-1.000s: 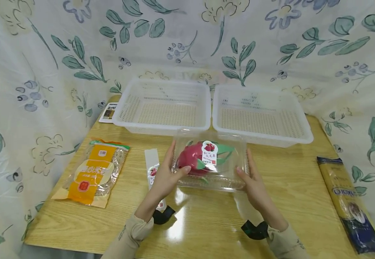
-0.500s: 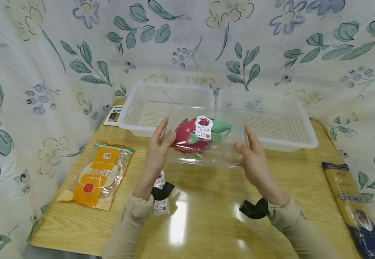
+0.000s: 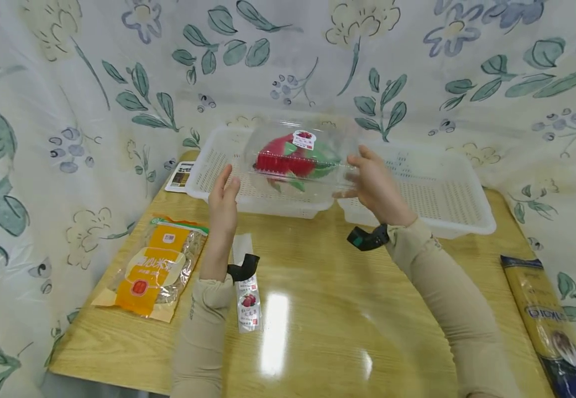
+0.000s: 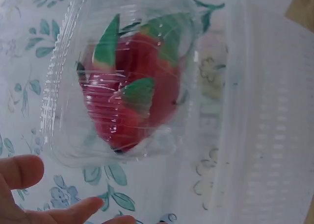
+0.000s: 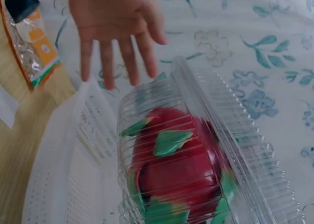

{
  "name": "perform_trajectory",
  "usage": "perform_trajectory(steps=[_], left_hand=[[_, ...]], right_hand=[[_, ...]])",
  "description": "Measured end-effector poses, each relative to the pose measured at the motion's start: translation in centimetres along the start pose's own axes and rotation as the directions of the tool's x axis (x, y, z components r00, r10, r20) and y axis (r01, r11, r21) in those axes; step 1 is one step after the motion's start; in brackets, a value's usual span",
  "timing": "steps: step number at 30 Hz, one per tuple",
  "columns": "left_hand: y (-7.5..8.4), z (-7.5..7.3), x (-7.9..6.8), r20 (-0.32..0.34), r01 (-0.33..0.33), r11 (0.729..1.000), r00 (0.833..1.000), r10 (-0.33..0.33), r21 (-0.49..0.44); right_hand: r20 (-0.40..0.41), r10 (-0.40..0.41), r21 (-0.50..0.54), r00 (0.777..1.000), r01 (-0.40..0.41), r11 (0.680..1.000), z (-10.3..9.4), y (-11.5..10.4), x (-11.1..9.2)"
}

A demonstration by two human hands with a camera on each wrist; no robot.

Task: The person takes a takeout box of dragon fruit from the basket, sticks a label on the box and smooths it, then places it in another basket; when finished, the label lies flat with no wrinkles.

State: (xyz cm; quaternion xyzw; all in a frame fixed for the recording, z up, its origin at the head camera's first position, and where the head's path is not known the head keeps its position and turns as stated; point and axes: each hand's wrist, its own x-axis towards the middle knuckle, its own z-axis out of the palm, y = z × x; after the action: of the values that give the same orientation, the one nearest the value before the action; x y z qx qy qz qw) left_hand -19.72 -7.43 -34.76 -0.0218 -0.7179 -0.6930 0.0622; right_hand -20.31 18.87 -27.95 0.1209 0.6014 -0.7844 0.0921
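Observation:
A clear plastic clamshell box (image 3: 330,185) holds a red dragon fruit (image 3: 280,159) with green leaf tips and bears a white fruit label (image 3: 304,140). My right hand (image 3: 378,179) grips its right end, so the box is tilted in the air above the left white basket (image 3: 263,205). My left hand (image 3: 223,207) is apart from the box's left end, fingers extended; in the right wrist view its palm faces the box. The right hand's own fingers do not show in that view. Below the left hand lies a strip of fruit labels (image 3: 249,301).
Beside the left basket stands a second white basket (image 3: 447,223). An orange-and-clear food bag (image 3: 153,265) lies on the table's left, a yellow-and-blue packet (image 3: 542,315) on its right. A small printed card (image 3: 178,178) sits behind. Floral curtain (image 3: 288,44) surrounds the table.
The box has risen from the table's middle to over the left basket and tipped. My left hand has let go and moved left, while the right still grips the box.

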Motion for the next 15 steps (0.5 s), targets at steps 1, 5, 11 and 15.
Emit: perform_trajectory(steps=[1,5,11,15], left_hand=[[-0.5,-0.2,0.0,-0.008,0.036,0.999,0.999,-0.036,0.039],[-2.3,-0.4,0.0,-0.005,0.138,0.973,0.99,-0.139,0.183],[-4.6,1.0,0.6,-0.017,0.138,0.96,0.99,-0.138,0.244],[-5.9,2.2,1.1,-0.033,0.1,0.943,0.995,-0.095,0.317]], right_hand=[[-0.016,0.001,0.012,1.0,-0.001,1.0,0.4,-0.3,0.8],[-0.069,0.016,0.059,0.997,-0.012,0.998,2.0,-1.3,3.8],[-0.117,0.038,0.023,0.992,-0.035,0.999,4.3,-0.6,8.6],[-0.15,0.051,-0.006,0.987,-0.053,0.999,5.1,1.9,13.0]])
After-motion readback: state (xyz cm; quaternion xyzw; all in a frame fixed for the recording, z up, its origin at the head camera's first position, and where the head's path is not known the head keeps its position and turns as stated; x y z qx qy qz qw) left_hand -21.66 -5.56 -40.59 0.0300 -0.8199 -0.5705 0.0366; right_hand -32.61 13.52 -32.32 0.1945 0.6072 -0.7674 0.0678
